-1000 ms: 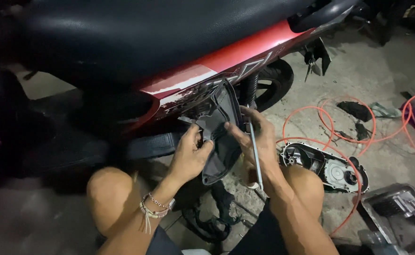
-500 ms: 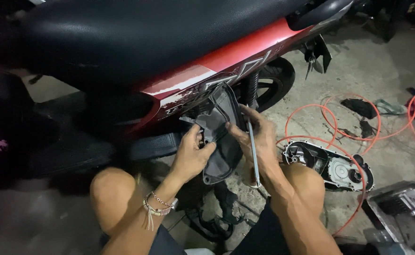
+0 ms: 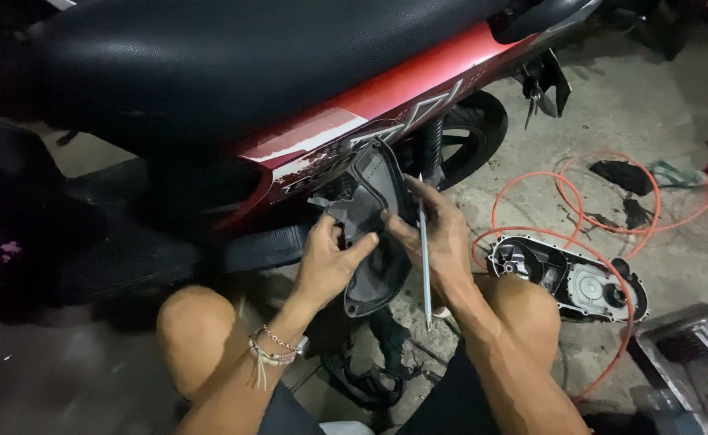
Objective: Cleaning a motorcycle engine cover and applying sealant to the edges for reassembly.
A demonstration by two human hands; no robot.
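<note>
One rough concrete floor [image 3: 660, 105], stained and dusty, fills the right side and lower left of the frame; the place is dim, lit mostly near the centre. Across the upper half stands a red scooter [image 3: 386, 101] with a black seat [image 3: 233, 64], its rear wheel [image 3: 470, 133] showing right of centre. An orange hose [image 3: 611, 234] loops over the floor at right, around a grey metal engine cover [image 3: 571, 278] lying flat. A clear plastic tray [image 3: 692, 354] sits at the lower right corner.

At the centre, against the scooter's side, is a dark grey plastic cover [image 3: 370, 234], its long axis running nearly top to bottom, tilted slightly, the narrow rounded end pointing down. The left hand [image 3: 326, 262] clasps its left edge, thumb across the face. The right hand [image 3: 438, 238] presses its right edge while gripping a slim screwdriver [image 3: 425, 258], shaft upright, tip down.
</note>
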